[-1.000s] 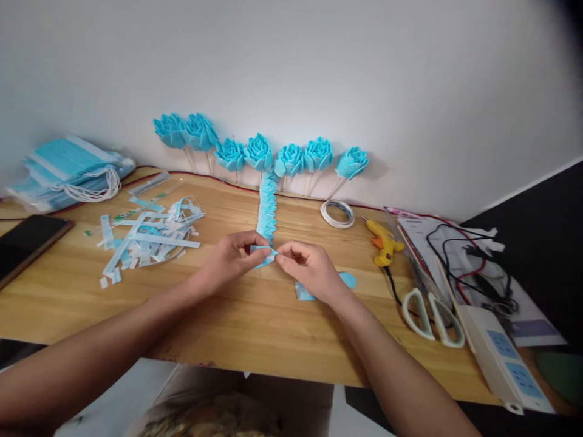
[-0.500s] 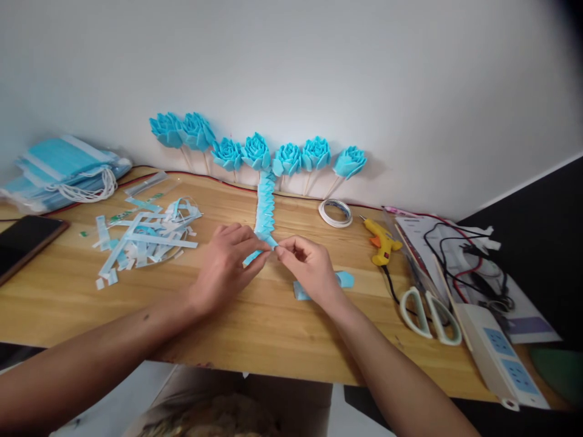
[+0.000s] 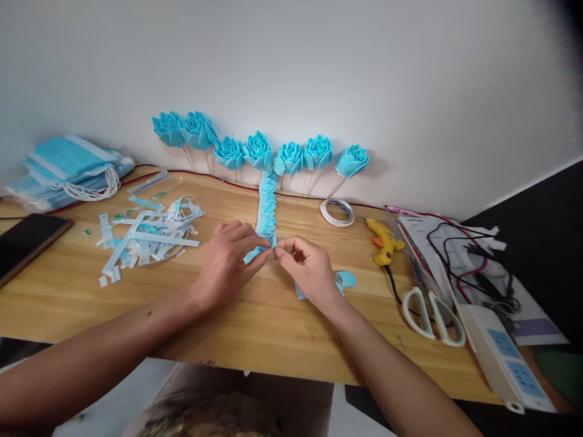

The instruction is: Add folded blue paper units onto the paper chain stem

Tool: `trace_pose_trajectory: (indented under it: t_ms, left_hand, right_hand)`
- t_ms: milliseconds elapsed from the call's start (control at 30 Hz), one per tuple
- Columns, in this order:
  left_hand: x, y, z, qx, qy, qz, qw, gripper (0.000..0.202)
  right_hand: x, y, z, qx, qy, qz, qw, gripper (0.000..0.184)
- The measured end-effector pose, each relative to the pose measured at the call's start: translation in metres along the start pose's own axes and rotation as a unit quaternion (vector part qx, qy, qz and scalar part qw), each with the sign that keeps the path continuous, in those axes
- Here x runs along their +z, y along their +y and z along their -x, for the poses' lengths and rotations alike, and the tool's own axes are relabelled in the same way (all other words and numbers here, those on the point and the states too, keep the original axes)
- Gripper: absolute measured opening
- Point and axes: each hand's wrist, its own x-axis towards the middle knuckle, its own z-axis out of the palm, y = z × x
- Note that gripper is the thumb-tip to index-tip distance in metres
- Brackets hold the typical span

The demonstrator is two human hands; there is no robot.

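Fingertips of my left hand [image 3: 230, 258] and my right hand [image 3: 306, 266] meet in the middle of the table, both pinching a small blue fabric piece [image 3: 273, 240]. Most of that piece is hidden by the fingers. Just beyond them a row of overlapping folded blue pieces [image 3: 266, 200] runs back toward the wall. One more blue piece [image 3: 253, 254] lies by my left fingers. Under and beside my right wrist are loose blue pieces [image 3: 346, 279], partly covered by it.
Blue fabric flowers [image 3: 257, 150] on sticks lean along the wall. At left are cut strips [image 3: 150, 233], a phone [image 3: 34, 243] and packed face masks [image 3: 68, 164]. To the right lie a tape roll [image 3: 337, 212], yellow glue gun [image 3: 385, 240], scissors [image 3: 432, 315] and power strip [image 3: 505, 352].
The view has shifted slightly. My hands stay together at the same spot, with the fingertips working slightly on the small blue piece.
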Motion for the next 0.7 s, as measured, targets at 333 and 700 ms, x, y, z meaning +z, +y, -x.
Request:
trace_pose_trajectory:
  t_ms: [333, 700]
  left_hand:
    - [0.001, 0.0007, 0.0008, -0.008, -0.009, 0.038, 0.999, 0.01]
    - [-0.0017, 0.0035, -0.0044, -0.055, 0.013, 0.133, 0.989, 0.013]
  right_hand:
    - [0.0021, 0.0033, 0.0021, -0.049, 0.003, 0.067, 0.997, 0.009]
    - [-0.0022, -0.0036, -0.003, 0.044, -0.016, -0.066, 0.997, 0.014]
